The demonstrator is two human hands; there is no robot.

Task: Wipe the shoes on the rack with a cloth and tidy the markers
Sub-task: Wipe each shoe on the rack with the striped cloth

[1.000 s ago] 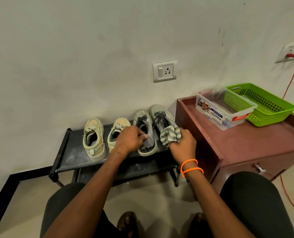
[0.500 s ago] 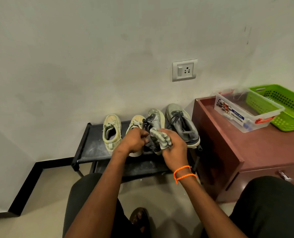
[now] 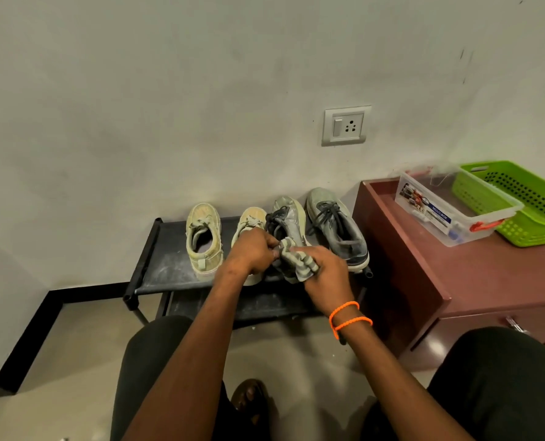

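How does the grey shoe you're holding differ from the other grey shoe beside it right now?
The held grey shoe is tipped onto its side, gripped by the left hand, with the striped cloth in the right hand against it. The other grey shoe sits flat and upright on the rack, untouched, laces up. Both look grey with dark laces and pale soles.

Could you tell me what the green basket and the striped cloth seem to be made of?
Green basket: likely moulded plastic, glossy, with regular perforated holes. Striped cloth: soft woven or knitted fabric, matte, bunching in folds under the right hand.
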